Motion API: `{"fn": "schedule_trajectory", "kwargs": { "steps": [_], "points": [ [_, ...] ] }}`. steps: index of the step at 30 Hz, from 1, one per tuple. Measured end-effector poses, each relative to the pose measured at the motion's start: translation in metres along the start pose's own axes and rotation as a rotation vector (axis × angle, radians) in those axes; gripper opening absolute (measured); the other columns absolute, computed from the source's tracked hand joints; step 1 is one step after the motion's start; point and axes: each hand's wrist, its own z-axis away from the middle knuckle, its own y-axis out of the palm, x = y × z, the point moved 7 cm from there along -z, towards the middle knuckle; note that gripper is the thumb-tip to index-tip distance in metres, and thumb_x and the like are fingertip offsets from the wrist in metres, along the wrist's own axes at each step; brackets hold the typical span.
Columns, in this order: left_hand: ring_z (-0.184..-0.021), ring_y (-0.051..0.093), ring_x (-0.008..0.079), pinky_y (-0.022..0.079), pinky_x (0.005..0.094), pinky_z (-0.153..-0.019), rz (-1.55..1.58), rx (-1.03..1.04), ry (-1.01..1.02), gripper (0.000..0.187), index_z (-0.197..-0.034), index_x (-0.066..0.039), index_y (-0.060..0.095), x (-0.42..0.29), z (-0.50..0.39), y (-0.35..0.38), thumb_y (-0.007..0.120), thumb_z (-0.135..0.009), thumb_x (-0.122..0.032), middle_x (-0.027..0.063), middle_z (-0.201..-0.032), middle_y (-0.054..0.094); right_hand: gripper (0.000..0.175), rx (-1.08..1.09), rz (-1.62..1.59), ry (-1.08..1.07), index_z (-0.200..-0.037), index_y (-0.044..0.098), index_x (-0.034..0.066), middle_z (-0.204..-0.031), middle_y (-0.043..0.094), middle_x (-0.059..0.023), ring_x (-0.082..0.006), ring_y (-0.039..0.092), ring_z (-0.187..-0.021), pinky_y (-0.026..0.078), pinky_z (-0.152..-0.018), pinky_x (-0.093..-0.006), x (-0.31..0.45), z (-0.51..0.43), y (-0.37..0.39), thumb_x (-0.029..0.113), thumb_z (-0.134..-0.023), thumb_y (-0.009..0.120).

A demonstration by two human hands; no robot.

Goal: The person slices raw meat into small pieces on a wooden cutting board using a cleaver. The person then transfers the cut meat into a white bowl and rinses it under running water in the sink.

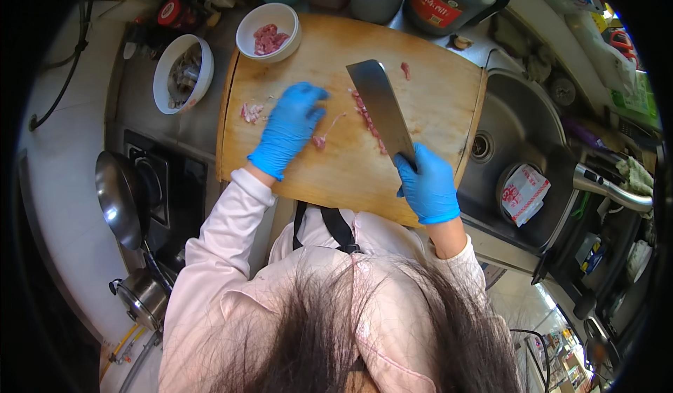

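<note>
Gloved in blue, my right hand [428, 185] grips the handle of a Chinese cleaver [381, 106], its broad blade pointing away over the wooden cutting board [294, 182]. A row of cut raw meat [368, 119] lies along the blade's left edge, partly hidden by it. My left hand [294, 119], also in a blue glove, hovers over or rests on the board, slightly blurred, with fingers bent and apart and nothing visible in them. Beside it lie a meat scrap with a pale strand [319, 141] and pale, fatty trimmings [252, 112]. Another small meat piece [405, 70] sits farther back.
A white bowl of raw meat [252, 22] stands on the board's far left corner. Left of it is a white bowl [163, 85] with greyish contents. A wok [113, 198] sits on the stove; a steel sink [518, 104] is at right. Large jugs [447, 4] line the back.
</note>
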Motion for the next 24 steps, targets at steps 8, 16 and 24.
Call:
{"fn": "schedule_trajectory", "kwargs": {
  "steps": [8, 16, 24],
  "points": [
    [-0.085, 0.054, 0.0358, 0.047, 0.0403, -0.076, -0.046, 0.362, 0.078, 0.016, -0.099, -0.003, 0.058, -0.025, 0.024, 0.023, 0.052, -0.084, -0.007, 0.0172, -0.090, 0.055, 0.015, 0.005, 0.035, -0.033, -0.083, 0.053, -0.0019, -0.066, 0.055, -0.0135, -0.0211, 0.055, -0.046, 0.044, -0.043, -0.0325, -0.007, 0.010, -0.005, 0.011, -0.086, 0.060],
    [-0.083, 0.056, 0.0331, 0.047, 0.0358, -0.072, -0.018, 0.026, -0.166, 0.017, -0.094, -0.002, 0.060, -0.011, 0.047, -0.013, 0.062, -0.078, -0.006, 0.0146, -0.089, 0.058, 0.015, 0.013, 0.073, -0.035, -0.077, 0.050, 0.0004, -0.068, 0.052, -0.0202, -0.0350, 0.053, -0.056, 0.042, -0.050, -0.0397, -0.003, 0.009, -0.003, 0.011, -0.085, 0.057],
    [-0.073, 0.057, 0.0327, 0.046, 0.0396, -0.065, -0.120, 0.264, -0.299, 0.015, -0.080, -0.004, 0.059, -0.002, 0.048, 0.020, 0.067, -0.072, -0.013, 0.0144, -0.079, 0.059, 0.016, 0.009, 0.092, -0.101, -0.075, 0.050, 0.0017, -0.067, 0.052, -0.0187, -0.0364, 0.051, -0.058, 0.041, -0.052, -0.0402, 0.001, 0.016, -0.001, 0.013, -0.085, 0.058]
  ]
}}
